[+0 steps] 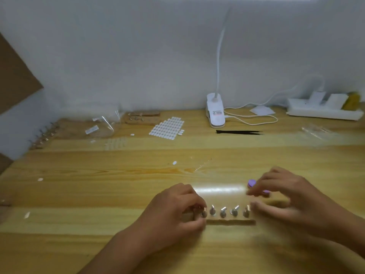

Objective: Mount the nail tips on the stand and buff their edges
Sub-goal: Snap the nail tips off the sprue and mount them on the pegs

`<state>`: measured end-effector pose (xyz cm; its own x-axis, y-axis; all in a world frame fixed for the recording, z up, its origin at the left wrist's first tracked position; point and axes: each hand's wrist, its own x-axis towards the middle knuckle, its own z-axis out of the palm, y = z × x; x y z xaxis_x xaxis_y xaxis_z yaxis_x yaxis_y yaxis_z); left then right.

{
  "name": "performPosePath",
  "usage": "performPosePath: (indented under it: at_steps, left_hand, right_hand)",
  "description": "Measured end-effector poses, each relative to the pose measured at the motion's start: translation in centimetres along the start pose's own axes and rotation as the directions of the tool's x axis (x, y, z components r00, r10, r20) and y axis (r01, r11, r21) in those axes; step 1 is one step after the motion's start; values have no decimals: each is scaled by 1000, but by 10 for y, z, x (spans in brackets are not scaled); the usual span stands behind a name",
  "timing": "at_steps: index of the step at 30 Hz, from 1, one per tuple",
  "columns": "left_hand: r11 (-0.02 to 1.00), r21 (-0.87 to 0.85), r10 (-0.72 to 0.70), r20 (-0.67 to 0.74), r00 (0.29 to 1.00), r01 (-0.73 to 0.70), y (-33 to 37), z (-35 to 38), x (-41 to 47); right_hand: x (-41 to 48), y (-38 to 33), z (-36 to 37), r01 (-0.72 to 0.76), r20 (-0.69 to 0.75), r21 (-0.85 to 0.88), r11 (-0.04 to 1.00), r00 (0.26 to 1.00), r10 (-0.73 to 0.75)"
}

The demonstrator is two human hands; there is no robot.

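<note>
Lying crosswise on the wooden table [98, 194], close to the viewer: stand [229, 219], a wooden strip carrying five metal pegs [223, 212] in a row, each leaning slightly.

Gripping the stand's left end: left hand [177, 206], fingers and thumb curling round the wood beside the first peg.

Hovering at the stand's right end: right hand [286, 196], blurred, fingers curving down over two small purple pieces [252, 182]. Pinching one or merely touching: impossible to tell.

Lying farther back, towards the centre: sheet of white oval pads [167, 127], with a few loose pads scattering over the table nearer the viewer.

Sitting to the left of that sheet: second pegged wooden block [143, 118] and clear plastic bag [102, 125].

Resting near the wall: white clip lamp [215, 112] with cord trailing to the right, black tweezers [239, 132] lying just in front of it, white power strip [324, 110] at far right.
</note>
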<state>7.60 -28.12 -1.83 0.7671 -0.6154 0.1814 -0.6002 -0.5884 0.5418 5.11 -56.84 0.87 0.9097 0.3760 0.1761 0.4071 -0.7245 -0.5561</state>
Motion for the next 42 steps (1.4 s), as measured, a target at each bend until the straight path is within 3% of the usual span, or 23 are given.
performPosePath:
  at_steps: [3, 6, 9, 12, 14, 16, 20, 32, 42]
  left_hand:
    - [997, -47, -60, 10, 998, 61, -14, -12, -3]
    - [973, -91, -222, -133, 966, 211, -47, -34, -7]
    - [940, 27, -304, -391, 868, 341, -91, -56, -11]
    - [867, 80, -378, -539, 753, 492, -132, -83, -10]
    - [823, 86, -432, -546, 717, 562, -157, -99, -7]
    - [808, 86, -472, -498, 728, 583, -177, -110, -5]
    - [824, 125, -441, -470, 764, 552, -195, -114, -1]
    - [891, -38, -401, -533, 745, 452, -187, -122, 0]
    - [968, -186, -242, -487, 840, 171, -81, -96, 16]
  right_hand:
    - [38, -8, -11, 10, -82, -5, 1000, 997, -10]
    - [89, -22, -4, 65, -48, -21, 998, 997, -66]
    - [152, -43, 27, 197, 83, -50, 979, 978, -192]
    - [226, -67, 72, 261, 213, -100, 960, 948, -235]
    - [269, -84, 100, 261, 253, -129, 957, 941, -223]
    - [302, -97, 125, 238, 278, -158, 958, 942, -188]
    - [336, -107, 157, 215, 324, -220, 952, 936, -137]
    - [335, -107, 144, 251, 326, -155, 955, 926, -191]
    - [225, -84, 42, 216, 161, -93, 972, 967, -199]
